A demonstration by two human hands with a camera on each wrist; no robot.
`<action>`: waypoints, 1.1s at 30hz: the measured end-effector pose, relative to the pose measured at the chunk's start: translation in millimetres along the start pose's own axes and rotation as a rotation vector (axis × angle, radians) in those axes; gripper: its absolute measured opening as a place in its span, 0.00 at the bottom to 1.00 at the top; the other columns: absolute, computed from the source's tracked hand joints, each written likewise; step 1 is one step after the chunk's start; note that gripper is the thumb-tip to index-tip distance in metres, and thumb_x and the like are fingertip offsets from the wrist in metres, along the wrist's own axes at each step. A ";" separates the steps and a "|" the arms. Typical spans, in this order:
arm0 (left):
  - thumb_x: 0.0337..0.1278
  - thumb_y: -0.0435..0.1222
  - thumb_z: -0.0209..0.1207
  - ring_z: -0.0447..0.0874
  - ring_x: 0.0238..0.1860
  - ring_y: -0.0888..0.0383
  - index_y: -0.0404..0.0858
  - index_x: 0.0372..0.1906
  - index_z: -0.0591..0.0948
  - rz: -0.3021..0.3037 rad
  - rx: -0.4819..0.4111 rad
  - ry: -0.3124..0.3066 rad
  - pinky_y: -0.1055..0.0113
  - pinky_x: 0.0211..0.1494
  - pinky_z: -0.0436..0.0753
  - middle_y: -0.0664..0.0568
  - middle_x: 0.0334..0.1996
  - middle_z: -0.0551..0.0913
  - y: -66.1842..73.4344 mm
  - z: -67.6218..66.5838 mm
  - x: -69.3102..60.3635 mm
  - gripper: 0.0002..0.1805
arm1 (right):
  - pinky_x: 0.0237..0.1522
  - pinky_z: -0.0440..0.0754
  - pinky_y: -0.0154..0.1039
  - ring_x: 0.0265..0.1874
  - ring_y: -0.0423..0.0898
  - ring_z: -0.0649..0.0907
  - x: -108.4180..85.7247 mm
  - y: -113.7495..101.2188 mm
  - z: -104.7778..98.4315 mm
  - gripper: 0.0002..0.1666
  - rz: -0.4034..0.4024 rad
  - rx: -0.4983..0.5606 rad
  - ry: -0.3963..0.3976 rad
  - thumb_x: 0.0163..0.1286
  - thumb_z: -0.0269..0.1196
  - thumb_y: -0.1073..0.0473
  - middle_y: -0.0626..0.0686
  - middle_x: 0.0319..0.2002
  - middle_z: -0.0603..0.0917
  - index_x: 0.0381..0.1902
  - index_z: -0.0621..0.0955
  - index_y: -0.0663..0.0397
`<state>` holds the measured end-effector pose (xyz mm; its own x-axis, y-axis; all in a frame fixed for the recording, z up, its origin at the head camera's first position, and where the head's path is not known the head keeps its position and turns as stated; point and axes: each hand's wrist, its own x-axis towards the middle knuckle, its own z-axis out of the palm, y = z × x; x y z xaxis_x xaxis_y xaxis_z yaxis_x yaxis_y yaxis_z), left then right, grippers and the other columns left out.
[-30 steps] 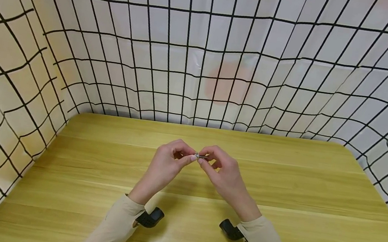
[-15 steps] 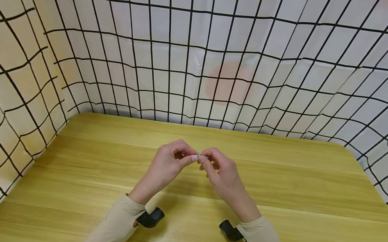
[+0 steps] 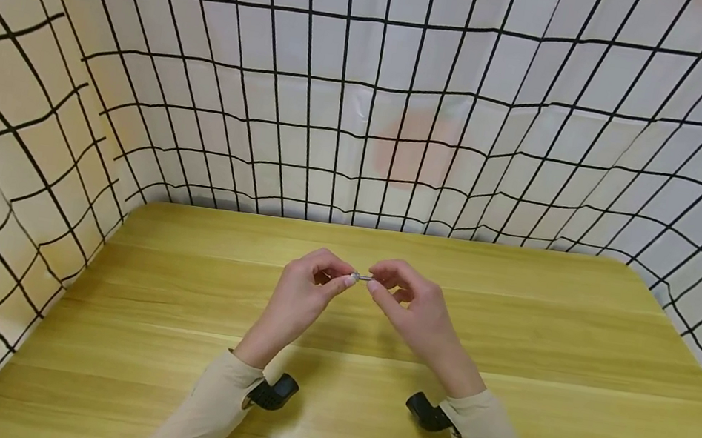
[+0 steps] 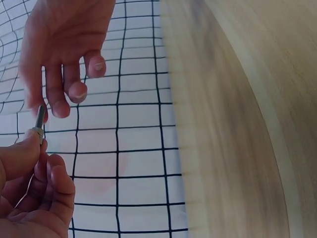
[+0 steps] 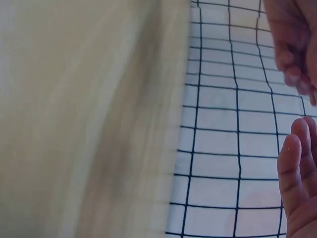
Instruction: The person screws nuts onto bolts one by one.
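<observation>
Between the thumb and index finger of my left hand (image 3: 302, 288) is a small metal bolt (image 3: 364, 278) with a nut (image 4: 38, 132) on it. The bolt's bare grey shank points right in the head view; its left end is hidden by the fingers. My right hand (image 3: 417, 311) is at the shank's free end, thumb and index fingertip slightly parted about it; whether they touch it is unclear. In the left wrist view its other fingers hang loosely extended. The right wrist view shows the right hand's fingers (image 5: 290, 163) straight, with the bolt mostly hidden.
Both hands are raised above a wooden table (image 3: 322, 424). A white curtain with a black grid (image 3: 366, 109) rises behind the table and along its sides. Black wrist-worn devices (image 3: 276, 392) stick out from the beige sleeves (image 3: 200, 404).
The right hand's fingertips were against the nut and now sit farther right, at the shank's free end, leaving more of the shank visible. The left hand keeps its pinch, nearly still.
</observation>
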<state>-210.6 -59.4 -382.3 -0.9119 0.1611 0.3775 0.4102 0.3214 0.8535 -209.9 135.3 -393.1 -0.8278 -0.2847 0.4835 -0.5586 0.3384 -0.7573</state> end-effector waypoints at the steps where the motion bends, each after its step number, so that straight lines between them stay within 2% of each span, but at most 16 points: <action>1: 0.58 0.32 0.67 0.76 0.33 0.58 0.39 0.36 0.86 0.003 -0.004 0.003 0.63 0.39 0.76 0.57 0.31 0.82 -0.6 0.2 0.2 0.02 | 0.32 0.80 0.39 0.34 0.44 0.81 0.4 -0.3 -1.7 0.08 -0.004 -0.016 0.004 0.69 0.64 0.63 0.45 0.36 0.83 0.45 0.81 0.52; 5: 0.59 0.32 0.67 0.77 0.33 0.58 0.39 0.36 0.86 0.015 -0.010 0.009 0.62 0.40 0.76 0.57 0.32 0.82 -1.7 0.9 0.5 0.02 | 0.32 0.78 0.38 0.34 0.42 0.80 1.8 -0.6 -3.5 0.07 -0.017 -0.064 0.002 0.68 0.66 0.65 0.45 0.35 0.84 0.42 0.82 0.50; 7: 0.59 0.32 0.67 0.77 0.34 0.58 0.39 0.36 0.86 0.018 -0.009 0.010 0.62 0.40 0.76 0.57 0.32 0.82 -1.9 1.0 0.7 0.02 | 0.31 0.78 0.38 0.34 0.41 0.80 1.8 5.4 -2.9 0.06 -0.032 -0.058 0.005 0.69 0.66 0.62 0.41 0.35 0.83 0.42 0.82 0.45; 9: 0.59 0.32 0.66 0.77 0.34 0.58 0.39 0.36 0.86 0.016 -0.008 0.010 0.62 0.40 0.76 0.57 0.32 0.82 -1.9 1.0 0.7 0.02 | 0.31 0.78 0.37 0.33 0.41 0.80 1.6 6.3 -2.5 0.05 -0.036 -0.045 0.006 0.69 0.65 0.61 0.40 0.34 0.83 0.41 0.82 0.45; 12: 0.59 0.33 0.67 0.77 0.34 0.58 0.39 0.36 0.86 0.012 -0.004 0.008 0.63 0.40 0.76 0.57 0.31 0.81 -2.6 1.4 0.6 0.02 | 0.30 0.78 0.37 0.32 0.42 0.80 1.2 7.2 -1.4 0.03 -0.033 -0.021 0.012 0.70 0.64 0.59 0.43 0.34 0.83 0.41 0.82 0.46; 17: 0.59 0.33 0.67 0.77 0.33 0.58 0.39 0.36 0.86 0.005 -0.009 0.007 0.62 0.40 0.77 0.57 0.31 0.82 -3.6 1.4 0.7 0.02 | 0.31 0.79 0.37 0.32 0.42 0.81 0.7 8.2 1.3 0.04 0.009 0.000 0.017 0.70 0.64 0.59 0.48 0.34 0.83 0.41 0.81 0.49; 22: 0.59 0.33 0.67 0.77 0.33 0.58 0.39 0.36 0.86 -0.002 -0.014 -0.001 0.62 0.40 0.77 0.57 0.31 0.82 -4.5 2.3 0.8 0.02 | 0.33 0.78 0.39 0.35 0.42 0.80 -0.1 8.9 0.8 0.03 0.064 0.002 0.008 0.71 0.64 0.57 0.43 0.35 0.82 0.41 0.81 0.47; 27: 0.60 0.32 0.66 0.77 0.33 0.58 0.39 0.37 0.86 -0.007 -0.017 -0.021 0.63 0.39 0.77 0.56 0.32 0.82 -5.5 3.1 1.0 0.02 | 0.33 0.76 0.39 0.35 0.43 0.79 -0.2 7.9 -0.6 0.04 0.120 0.015 0.002 0.71 0.64 0.56 0.44 0.35 0.83 0.41 0.82 0.48; 33: 0.60 0.32 0.66 0.77 0.32 0.57 0.40 0.37 0.86 -0.057 -0.036 -0.037 0.64 0.36 0.77 0.56 0.32 0.82 -6.7 0.7 -2.0 0.02 | 0.32 0.76 0.38 0.36 0.46 0.80 -0.8 8.3 1.4 0.08 0.167 0.073 -0.029 0.70 0.65 0.55 0.49 0.36 0.84 0.41 0.82 0.53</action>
<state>-211.6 -61.2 -389.0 -0.9322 0.1783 0.3149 0.3562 0.2978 0.8857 -213.7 137.1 -400.5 -0.9065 -0.2557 0.3360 -0.4070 0.3172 -0.8566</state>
